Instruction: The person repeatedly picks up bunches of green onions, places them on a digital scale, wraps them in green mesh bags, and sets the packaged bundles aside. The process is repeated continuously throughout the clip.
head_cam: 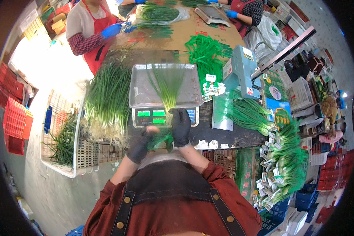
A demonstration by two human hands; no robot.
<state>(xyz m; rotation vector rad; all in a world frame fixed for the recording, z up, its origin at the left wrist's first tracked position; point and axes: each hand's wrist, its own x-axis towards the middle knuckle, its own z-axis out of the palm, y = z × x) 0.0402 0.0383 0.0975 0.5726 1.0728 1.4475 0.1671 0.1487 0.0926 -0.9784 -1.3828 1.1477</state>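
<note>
My right hand (180,126), in a black glove, grips a small bunch of green onions (168,94) near its roots, leaves pointing away over the metal pan (137,85) of a digital scale. My left hand (141,144), gloved with a bare fingertip showing, is blurred just left of it, beside green netting (163,138); whether it holds the netting is unclear. A large pile of green onions (109,97) lies left of the scale, roots towards me. Green mesh bags (205,56) with white tags (214,88) lie to the right of the pan.
A blue-grey machine (242,70) with a long bar stands at right, beside netted onion bunches (250,115). More tagged bunches (289,165) hang or lie at the lower right. A white basket (76,147) is at left. Co-workers in red aprons (97,32) stand across the table, near another scale (212,14).
</note>
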